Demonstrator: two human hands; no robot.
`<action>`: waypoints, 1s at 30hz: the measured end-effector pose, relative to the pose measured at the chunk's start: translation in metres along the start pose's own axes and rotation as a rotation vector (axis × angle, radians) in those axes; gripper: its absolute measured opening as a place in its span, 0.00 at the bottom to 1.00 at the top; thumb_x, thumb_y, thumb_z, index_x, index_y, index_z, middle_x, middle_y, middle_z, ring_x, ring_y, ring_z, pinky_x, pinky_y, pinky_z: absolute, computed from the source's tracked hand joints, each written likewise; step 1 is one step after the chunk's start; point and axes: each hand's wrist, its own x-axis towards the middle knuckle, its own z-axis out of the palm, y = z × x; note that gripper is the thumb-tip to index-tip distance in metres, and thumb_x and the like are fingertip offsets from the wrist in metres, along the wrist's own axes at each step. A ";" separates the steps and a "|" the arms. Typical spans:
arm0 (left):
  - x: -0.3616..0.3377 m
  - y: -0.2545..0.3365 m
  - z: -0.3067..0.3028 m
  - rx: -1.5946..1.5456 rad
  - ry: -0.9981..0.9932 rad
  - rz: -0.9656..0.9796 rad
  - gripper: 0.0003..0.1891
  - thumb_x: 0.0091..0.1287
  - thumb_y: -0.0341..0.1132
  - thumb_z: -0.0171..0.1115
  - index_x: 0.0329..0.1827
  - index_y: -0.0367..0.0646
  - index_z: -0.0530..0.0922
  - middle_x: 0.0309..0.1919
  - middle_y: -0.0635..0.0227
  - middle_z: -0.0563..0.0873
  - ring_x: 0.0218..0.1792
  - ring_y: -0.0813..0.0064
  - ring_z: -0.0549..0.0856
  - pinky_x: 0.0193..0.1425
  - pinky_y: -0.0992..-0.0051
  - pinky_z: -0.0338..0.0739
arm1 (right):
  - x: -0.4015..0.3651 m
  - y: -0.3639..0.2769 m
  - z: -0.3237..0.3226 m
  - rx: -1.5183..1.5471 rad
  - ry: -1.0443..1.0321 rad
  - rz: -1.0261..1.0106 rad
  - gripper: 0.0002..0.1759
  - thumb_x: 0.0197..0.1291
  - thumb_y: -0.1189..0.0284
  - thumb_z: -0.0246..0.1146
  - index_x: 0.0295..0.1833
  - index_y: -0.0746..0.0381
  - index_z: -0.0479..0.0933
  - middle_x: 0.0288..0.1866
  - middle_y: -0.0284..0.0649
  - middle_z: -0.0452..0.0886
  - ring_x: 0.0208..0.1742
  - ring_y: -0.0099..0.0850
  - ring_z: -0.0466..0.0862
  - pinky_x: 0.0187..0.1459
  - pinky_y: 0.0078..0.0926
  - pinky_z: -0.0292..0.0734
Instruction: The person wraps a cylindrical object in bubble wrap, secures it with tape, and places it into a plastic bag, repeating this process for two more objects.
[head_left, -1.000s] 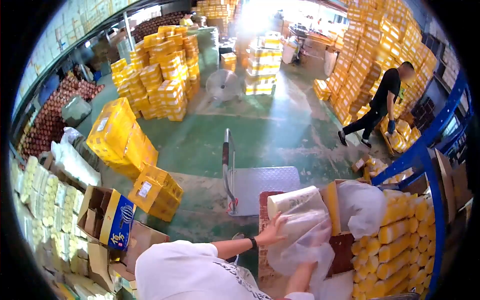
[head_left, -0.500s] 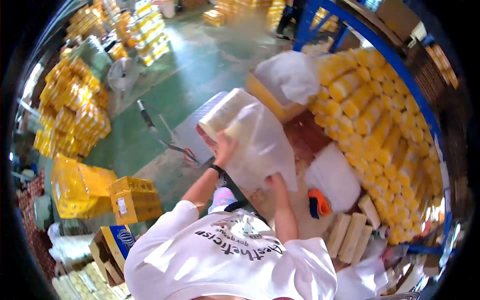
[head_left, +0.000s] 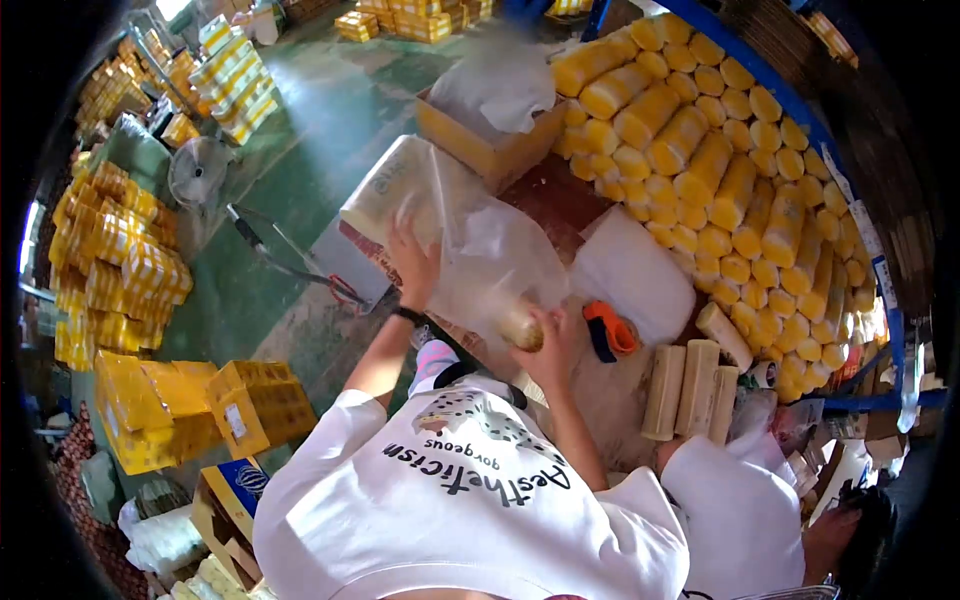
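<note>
A large clear plastic bag [head_left: 490,240] wraps pale, block-shaped goods and lies on a low stack in front of me. My left hand [head_left: 413,262] rests on the bag's near left side with its fingers extended over the plastic. At the bag's loose right end, my right hand [head_left: 548,350] is closed round a small golden, shiny roll [head_left: 522,328], which looks like packing tape. A white sheet-like bundle [head_left: 635,275] and an orange and dark blue band [head_left: 611,332] lie to the right of that hand.
Yellow-ended rolls [head_left: 720,170] are piled high at right, inside a blue rack [head_left: 800,100]. An open carton [head_left: 480,135] stands beyond the bag. A trolley handle [head_left: 245,228] and taped boxes [head_left: 260,405] are at left. Another person in white [head_left: 735,510] is close at lower right.
My right hand now has the golden roll at the bag's end. The bag lies lower and flatter, and another person has come into view at lower right. The camera has turned rightward.
</note>
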 end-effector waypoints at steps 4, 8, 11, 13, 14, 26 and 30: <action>-0.069 0.067 -0.009 -0.212 -0.444 0.579 0.42 0.58 0.48 0.65 0.74 0.45 0.58 0.73 0.57 0.59 0.75 0.53 0.53 0.77 0.49 0.43 | -0.001 0.003 -0.034 -0.110 0.089 -0.001 0.34 0.30 0.69 0.75 0.51 0.54 0.76 0.52 0.43 0.71 0.54 0.45 0.70 0.54 0.45 0.68; -0.085 0.075 0.002 0.078 -0.786 0.742 0.42 0.61 0.61 0.56 0.75 0.50 0.59 0.75 0.67 0.58 0.76 0.56 0.49 0.74 0.37 0.38 | 0.004 -0.025 -0.078 -0.200 0.099 -0.108 0.33 0.29 0.69 0.75 0.51 0.55 0.78 0.53 0.45 0.72 0.55 0.47 0.71 0.56 0.46 0.68; -0.103 -0.020 0.092 0.479 -0.803 0.555 0.38 0.59 0.56 0.59 0.70 0.46 0.66 0.72 0.58 0.62 0.73 0.46 0.55 0.74 0.41 0.43 | -0.003 -0.021 -0.088 -0.137 0.188 0.002 0.33 0.31 0.69 0.74 0.53 0.54 0.79 0.54 0.44 0.73 0.57 0.48 0.72 0.59 0.52 0.67; -0.072 -0.075 0.121 0.985 -0.708 0.611 0.37 0.63 0.58 0.54 0.70 0.43 0.66 0.72 0.53 0.61 0.74 0.43 0.50 0.71 0.36 0.45 | -0.010 -0.013 -0.081 -0.174 0.223 0.093 0.33 0.31 0.68 0.74 0.53 0.52 0.80 0.54 0.43 0.74 0.58 0.49 0.71 0.57 0.55 0.69; -0.045 -0.092 0.125 1.177 -0.661 0.651 0.37 0.64 0.59 0.51 0.70 0.42 0.66 0.72 0.51 0.61 0.75 0.42 0.48 0.70 0.34 0.46 | -0.008 -0.009 -0.077 -0.261 0.166 0.009 0.33 0.33 0.66 0.74 0.53 0.50 0.79 0.56 0.41 0.73 0.58 0.49 0.71 0.55 0.53 0.72; -0.001 0.059 -0.004 -0.078 -0.795 0.465 0.05 0.54 0.29 0.56 0.31 0.48 0.80 0.28 0.63 0.84 0.32 0.58 0.84 0.33 0.65 0.77 | 0.057 0.004 -0.045 -0.209 -0.084 0.022 0.32 0.42 0.64 0.74 0.58 0.50 0.75 0.61 0.40 0.70 0.62 0.47 0.68 0.62 0.44 0.67; -0.011 0.100 -0.030 -0.352 -0.748 0.184 0.15 0.52 0.37 0.67 0.43 0.46 0.76 0.44 0.58 0.81 0.45 0.54 0.81 0.40 0.62 0.77 | 0.059 0.024 -0.053 0.275 -0.165 0.087 0.27 0.48 0.68 0.71 0.57 0.57 0.75 0.57 0.41 0.74 0.59 0.41 0.72 0.61 0.39 0.68</action>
